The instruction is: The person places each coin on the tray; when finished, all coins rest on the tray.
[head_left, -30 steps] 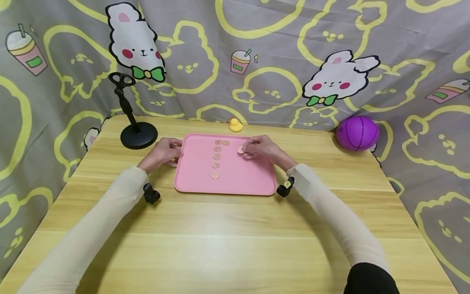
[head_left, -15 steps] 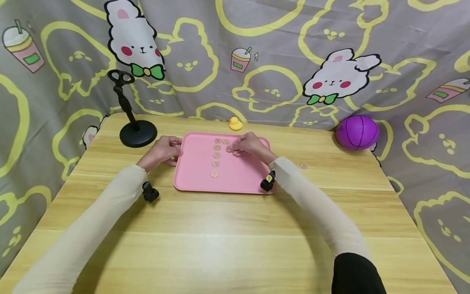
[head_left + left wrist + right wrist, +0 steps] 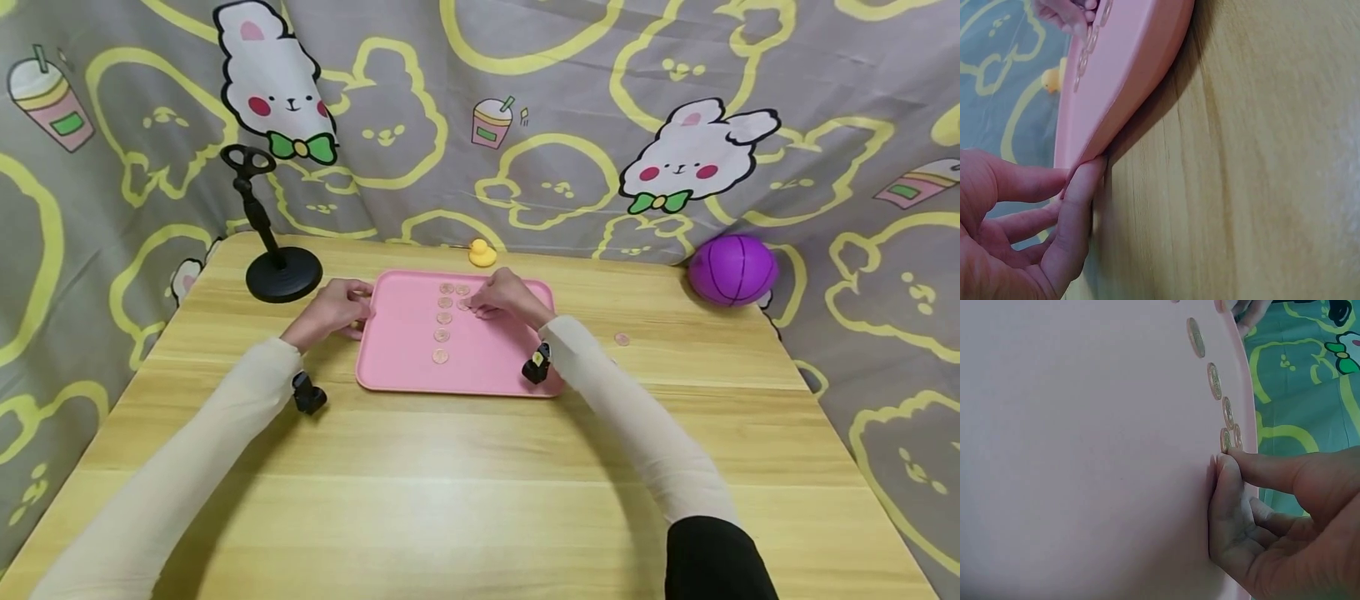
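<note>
A pink tray (image 3: 405, 367) lies on the wooden table, its left rim pinched between the thumb and fingers of my left hand (image 3: 335, 307). Several copper-coloured coins (image 3: 442, 335) form a column on it, with another coin (image 3: 462, 290) beside the column's far end. My right hand (image 3: 508, 293) has its thumb and index fingertips at the edge of a coin (image 3: 1225, 440) in that second row, pinching it low against the tray. My right palm hides part of the tray's back right.
One more coin (image 3: 622, 339) lies on the table (image 3: 480, 492) right of the tray, and another is mostly hidden by the right sleeve. A black stand (image 3: 279, 275), yellow rubber duck (image 3: 482, 253) and purple ball (image 3: 732, 271) stand along the back, before a patterned curtain (image 3: 555, 108).
My right hand has carried the coin leftward across the tray, up beside the column. A coin on the table has come into view behind the right arm. The left hand has kept its hold.
</note>
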`<state>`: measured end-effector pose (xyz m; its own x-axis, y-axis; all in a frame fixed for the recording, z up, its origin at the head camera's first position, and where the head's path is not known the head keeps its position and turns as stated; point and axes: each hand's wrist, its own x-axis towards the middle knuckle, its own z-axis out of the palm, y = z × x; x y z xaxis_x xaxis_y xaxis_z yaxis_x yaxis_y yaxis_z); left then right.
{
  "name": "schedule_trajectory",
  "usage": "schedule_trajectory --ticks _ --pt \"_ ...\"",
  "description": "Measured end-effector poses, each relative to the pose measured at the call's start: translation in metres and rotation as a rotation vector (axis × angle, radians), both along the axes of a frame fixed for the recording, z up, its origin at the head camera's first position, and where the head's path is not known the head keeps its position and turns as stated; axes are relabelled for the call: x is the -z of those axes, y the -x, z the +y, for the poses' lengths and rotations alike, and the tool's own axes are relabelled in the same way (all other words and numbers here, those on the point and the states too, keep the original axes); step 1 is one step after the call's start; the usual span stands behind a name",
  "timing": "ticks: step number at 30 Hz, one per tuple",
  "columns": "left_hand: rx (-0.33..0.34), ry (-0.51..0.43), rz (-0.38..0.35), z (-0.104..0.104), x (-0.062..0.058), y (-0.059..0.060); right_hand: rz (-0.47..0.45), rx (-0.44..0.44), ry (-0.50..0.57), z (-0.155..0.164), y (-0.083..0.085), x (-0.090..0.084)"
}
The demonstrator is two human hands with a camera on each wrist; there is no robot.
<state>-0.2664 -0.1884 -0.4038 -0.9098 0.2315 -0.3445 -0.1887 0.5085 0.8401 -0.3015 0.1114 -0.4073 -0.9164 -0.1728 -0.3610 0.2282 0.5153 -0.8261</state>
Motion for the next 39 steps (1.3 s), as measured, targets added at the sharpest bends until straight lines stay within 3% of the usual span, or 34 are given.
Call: schedule_trajectory --ticks 14,19,24,28,32,39 --pt "0.000 0.015 0.003 0.004 0.001 0.003 0.013 0.016 -0.009 0.001 0.005 0.001" --pt "-0.002 0.015 0.015 0.004 0.001 0.003 -0.042 0.021 0.096 0.006 0.008 0.000" --pt "-0.005 0.026 0.012 0.001 0.003 0.001 -0.055 -0.042 0.155 0.015 0.007 0.001" --pt "-0.008 0.026 0.005 0.001 0.005 0.000 -0.003 -0.108 0.168 0.025 0.003 -0.001" --pt "-0.013 0.025 0.014 0.002 0.005 0.001 0.058 -0.119 0.143 0.035 -0.001 -0.009" --pt "-0.013 0.019 0.005 0.000 0.004 0.001 0.083 -0.111 0.055 0.058 -0.007 -0.023"
